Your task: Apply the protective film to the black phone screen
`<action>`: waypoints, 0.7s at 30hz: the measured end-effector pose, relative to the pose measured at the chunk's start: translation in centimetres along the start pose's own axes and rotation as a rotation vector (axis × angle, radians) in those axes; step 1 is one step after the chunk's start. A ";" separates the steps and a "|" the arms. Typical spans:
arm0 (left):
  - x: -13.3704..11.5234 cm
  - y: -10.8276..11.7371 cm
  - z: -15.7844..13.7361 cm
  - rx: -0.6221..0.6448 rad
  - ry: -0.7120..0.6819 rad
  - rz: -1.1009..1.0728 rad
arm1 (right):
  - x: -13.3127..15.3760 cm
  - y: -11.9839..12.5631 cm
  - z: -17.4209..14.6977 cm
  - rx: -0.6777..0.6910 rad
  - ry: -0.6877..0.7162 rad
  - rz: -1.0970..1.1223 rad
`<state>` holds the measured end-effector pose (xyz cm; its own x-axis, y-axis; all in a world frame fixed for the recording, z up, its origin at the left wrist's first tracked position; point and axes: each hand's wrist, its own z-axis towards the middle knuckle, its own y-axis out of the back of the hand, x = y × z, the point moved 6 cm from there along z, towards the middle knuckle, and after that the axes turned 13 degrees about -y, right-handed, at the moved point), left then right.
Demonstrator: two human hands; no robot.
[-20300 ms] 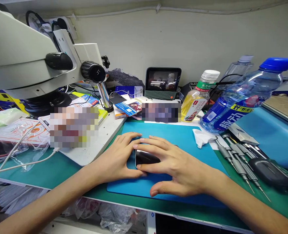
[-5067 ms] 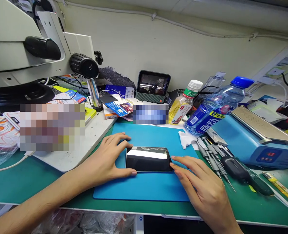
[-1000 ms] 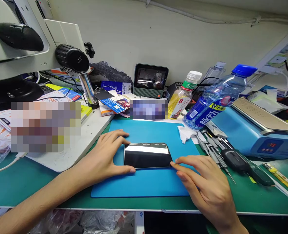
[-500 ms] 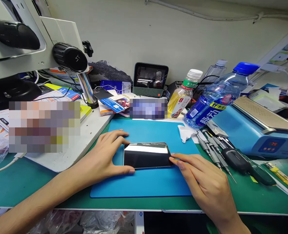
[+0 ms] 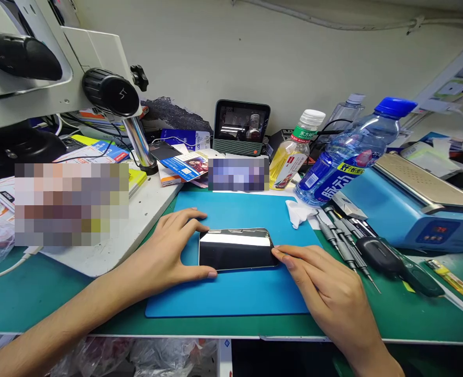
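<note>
Since one second ago, the right hand [image 5: 331, 288] has moved slightly farther up the right end of the phone [image 5: 235, 255]; whether its close fingertips pinch something, I cannot tell. The left hand [image 5: 170, 246] holds the other end, on the blue mat [image 5: 227, 298].

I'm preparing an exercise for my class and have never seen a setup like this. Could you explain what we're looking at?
No robot here: these are a person's two bare hands, seen by one camera worn on the head, looking forward and down. The left hand holds the left end of a dark-screened phone; the right hand meets its right end, finger and thumb close together. The phone lies on a blue mat on a green table. To the right are screwdrivers, a blue-capped bottle and a blue device.
</note>
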<state>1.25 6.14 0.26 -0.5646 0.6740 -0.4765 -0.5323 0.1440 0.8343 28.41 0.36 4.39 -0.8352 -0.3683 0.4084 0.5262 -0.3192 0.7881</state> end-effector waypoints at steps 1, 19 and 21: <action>0.0 0.0 0.0 0.001 -0.002 0.002 | 0.1 0.0 0.0 -0.007 0.012 0.000; -0.2 0.3 0.1 -0.014 0.005 -0.004 | 0.9 0.8 -0.3 -0.052 0.060 0.013; -0.2 0.3 0.1 -0.013 0.003 -0.003 | 1.0 0.9 -0.4 -0.051 0.066 0.017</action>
<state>1.27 6.12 0.66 -0.5648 0.6716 -0.4795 -0.5418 0.1366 0.8294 28.11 -0.59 5.31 -0.8145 -0.4305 0.3890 0.5492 -0.3558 0.7562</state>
